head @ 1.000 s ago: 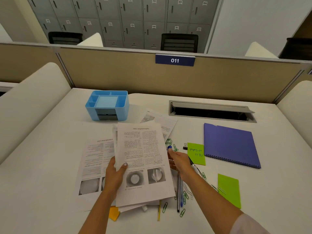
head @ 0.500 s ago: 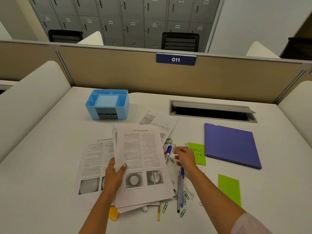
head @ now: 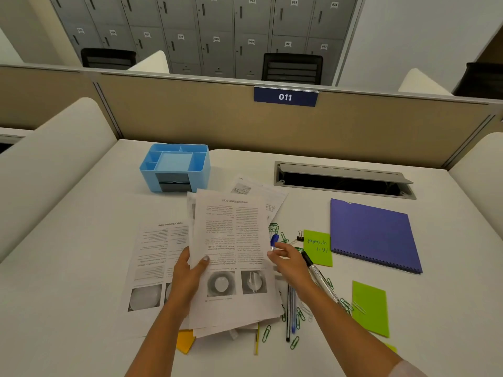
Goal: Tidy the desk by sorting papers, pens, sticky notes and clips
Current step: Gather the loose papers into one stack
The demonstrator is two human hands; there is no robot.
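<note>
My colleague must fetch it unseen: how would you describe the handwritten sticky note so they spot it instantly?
Find the purple notebook on the right of the desk. Immediately left of it lies a green sticky note. Unlike the blank green note nearer the person, it carries handwriting.

Lt-blue organizer (head: 174,165), purple folder (head: 373,235), lime sticky (head: 317,247) w/ green scribble, green clips (head: 266,333), white papers (head: 231,240) w/ blk print + grey pics, orange note (head: 185,341).

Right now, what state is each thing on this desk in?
Left hand, grips the paper stack.
Right hand, at the stack's right edge; grip unclear.
Blue organizer, upright, visible compartments empty.
Purple folder, closed, lying flat.
Cable hatch, lid open.
Paper clips, loose, scattered.
</note>
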